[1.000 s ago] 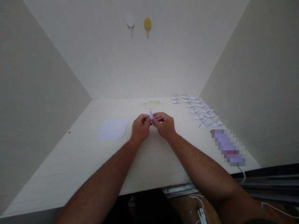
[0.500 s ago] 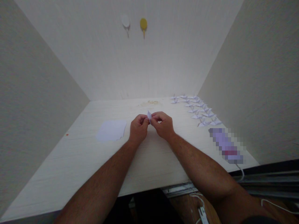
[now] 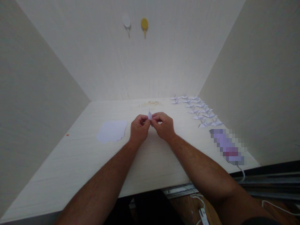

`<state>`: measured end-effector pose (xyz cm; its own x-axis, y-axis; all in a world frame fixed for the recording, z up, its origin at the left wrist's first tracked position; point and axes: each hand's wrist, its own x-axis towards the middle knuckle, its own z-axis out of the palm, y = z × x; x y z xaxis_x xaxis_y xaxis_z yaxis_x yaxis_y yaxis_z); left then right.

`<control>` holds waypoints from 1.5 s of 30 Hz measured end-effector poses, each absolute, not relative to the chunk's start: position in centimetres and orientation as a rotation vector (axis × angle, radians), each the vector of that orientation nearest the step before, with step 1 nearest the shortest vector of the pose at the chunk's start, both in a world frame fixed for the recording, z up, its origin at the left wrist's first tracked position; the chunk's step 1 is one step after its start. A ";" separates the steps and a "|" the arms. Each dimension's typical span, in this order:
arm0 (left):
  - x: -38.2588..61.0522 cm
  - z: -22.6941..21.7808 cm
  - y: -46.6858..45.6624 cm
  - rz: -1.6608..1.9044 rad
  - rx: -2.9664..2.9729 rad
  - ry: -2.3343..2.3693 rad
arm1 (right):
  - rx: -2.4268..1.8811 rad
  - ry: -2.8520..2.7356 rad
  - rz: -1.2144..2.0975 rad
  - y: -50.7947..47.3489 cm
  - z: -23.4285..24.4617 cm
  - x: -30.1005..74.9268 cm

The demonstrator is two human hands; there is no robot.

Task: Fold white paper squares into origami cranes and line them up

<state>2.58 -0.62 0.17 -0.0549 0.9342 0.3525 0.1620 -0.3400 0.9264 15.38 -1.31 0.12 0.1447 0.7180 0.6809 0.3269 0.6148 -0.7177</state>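
A small folded piece of white paper point(image 3: 150, 115) stands pointed end up between my fingertips, above the middle of the table. My left hand point(image 3: 140, 127) pinches its left side with thumb and fingers. From the right, my right hand point(image 3: 164, 125) pinches the same paper, and the two thumbs nearly meet at its lower part. The fingers cover its lower folds. Left of my left hand lies a stack of white paper sheets point(image 3: 112, 130). Several folded paper cranes point(image 3: 198, 110) sit in rows at the table's back right.
A blurred-out phone-like object point(image 3: 226, 146) with a white cable point(image 3: 241, 172) lies at the right edge of the white table point(image 3: 70, 175). Walls enclose the back and both sides. A white hook point(image 3: 127, 22) and a yellow hook point(image 3: 144, 24) are on the back wall.
The folded paper has turned slightly, its tip now more upright. Both hands keep their pinch in nearly the same place.
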 end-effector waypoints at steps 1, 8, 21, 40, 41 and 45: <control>2.6 0.3 -0.7 1.463 1.549 1.198 | -0.940 -1.449 0.360 -1.3 0.1 15.4; 2.8 0.8 -1.1 1.468 1.482 1.216 | -1.010 -1.319 0.588 -1.4 0.3 15.3; 2.9 0.5 -0.9 1.462 1.278 1.124 | -1.052 -1.302 0.675 -1.7 0.6 15.1; 2.8 0.2 -0.5 1.346 1.077 0.871 | -1.077 -1.198 0.730 -1.7 1.0 14.9; 2.8 0.2 -0.5 1.341 1.084 0.860 | -1.049 -1.192 0.764 -1.5 0.9 15.0; 2.6 0.6 -0.5 1.313 1.106 0.855 | -0.987 -1.187 0.902 -1.1 0.5 15.2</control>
<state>2.58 -0.54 0.56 0.1058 0.9883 0.1095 -0.2993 -0.0733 0.9513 15.18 -1.07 0.52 0.1547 0.9381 0.3098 -0.0472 0.3202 -0.9462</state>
